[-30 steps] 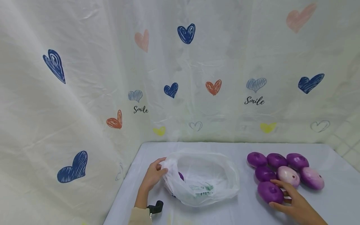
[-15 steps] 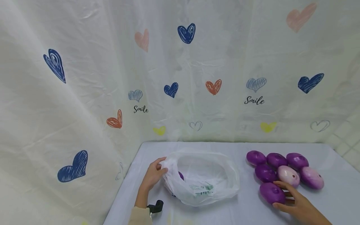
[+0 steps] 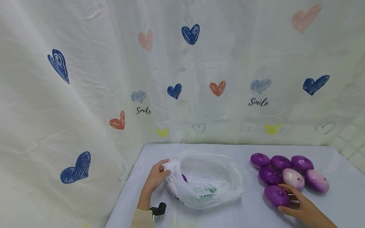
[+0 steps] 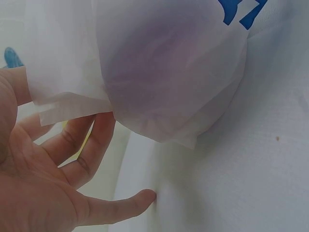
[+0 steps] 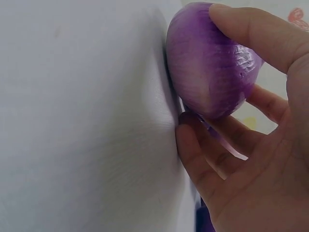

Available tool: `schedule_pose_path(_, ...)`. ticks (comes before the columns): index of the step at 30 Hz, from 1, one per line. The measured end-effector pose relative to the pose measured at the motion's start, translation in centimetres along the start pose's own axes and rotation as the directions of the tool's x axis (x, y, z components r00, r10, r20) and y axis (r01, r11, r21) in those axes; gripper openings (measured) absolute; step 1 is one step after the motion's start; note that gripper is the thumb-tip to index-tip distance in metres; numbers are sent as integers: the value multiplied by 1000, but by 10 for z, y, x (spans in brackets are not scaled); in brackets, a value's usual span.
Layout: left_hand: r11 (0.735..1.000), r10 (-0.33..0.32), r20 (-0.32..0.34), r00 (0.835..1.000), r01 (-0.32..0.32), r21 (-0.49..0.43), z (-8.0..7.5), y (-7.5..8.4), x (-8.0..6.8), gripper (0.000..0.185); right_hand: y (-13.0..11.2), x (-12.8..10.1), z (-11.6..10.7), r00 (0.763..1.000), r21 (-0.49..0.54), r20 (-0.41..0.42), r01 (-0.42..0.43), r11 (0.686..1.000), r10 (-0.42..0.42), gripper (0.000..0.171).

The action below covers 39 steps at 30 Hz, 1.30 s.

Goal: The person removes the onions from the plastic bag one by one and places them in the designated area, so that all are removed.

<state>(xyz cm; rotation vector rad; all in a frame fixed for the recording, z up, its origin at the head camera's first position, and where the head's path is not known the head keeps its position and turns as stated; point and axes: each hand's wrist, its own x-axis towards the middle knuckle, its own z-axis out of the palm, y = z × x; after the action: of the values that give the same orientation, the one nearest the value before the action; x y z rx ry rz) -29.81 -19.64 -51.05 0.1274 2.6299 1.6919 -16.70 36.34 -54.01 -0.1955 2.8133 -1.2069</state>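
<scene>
A white translucent plastic bag (image 3: 203, 193) lies on the table with its mouth spread wide. My left hand (image 3: 155, 179) pinches the bag's left rim. Through the bag's side in the left wrist view shows a purple round shape (image 4: 159, 72), blurred by the plastic. To the right, my right hand (image 3: 297, 202) grips a purple onion (image 3: 276, 195) low at the table, thumb on its near side and fingers on its far side. Up close in the right wrist view the onion (image 5: 207, 63) is glossy; the tips of some fingers are hidden behind it.
Several more onions (image 3: 269, 176) sit close together just beyond the held one, including two pale pink ones (image 3: 292, 179). A black device (image 3: 159, 209) is beside my left wrist. A curtain printed with hearts (image 3: 218, 88) hangs behind the table (image 3: 251, 218).
My right hand and its onion have shifted slightly right, mostly in the first half second. One neighbouring purple onion moved very slightly. My left hand still pinches the bag.
</scene>
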Motion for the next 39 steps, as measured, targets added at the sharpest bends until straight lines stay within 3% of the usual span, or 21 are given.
schedule_pose_path(8, 1000, 1, 0, 1000, -1, -3, 0, 0, 0, 52, -4, -3, 1, 999, 20, -21, 39, 999, -39, 70)
schedule_pose_path(14, 1000, -2, 2, 1000, 3, -12, 0, 0, 0, 52, -11, -4, -1, 985, -41, -111, 126, 991, -129, 67)
schedule_pose_path(18, 1000, -2, 2, 1000, 2, -5, 0, 0, -1, 52, -24, -2, -5, 960, -110, -200, 178, 978, -197, 66)
schedule_pose_path(21, 1000, -6, -4, 1000, 6, 7, 1, 0, -1, 52, -40, 2, -8, 928, -135, -280, 214, 967, -245, 62)
schedule_pose_path(26, 1000, -9, -20, 1000, 9, 27, 2, 2, -1, 51, -77, 12, -12, 899, -112, -345, 246, 963, -270, 53)
schedule_pose_path(32, 1000, -11, -20, 1000, 12, 24, 3, 1, -1, 52, -124, 33, 5, 841, -80, -346, 416, 906, -416, 45)
schedule_pose_path(39, 999, -14, -17, 1000, 15, 38, 3, 0, 1, 50, -172, 61, 48, 803, -56, -247, 546, 836, -542, 40)
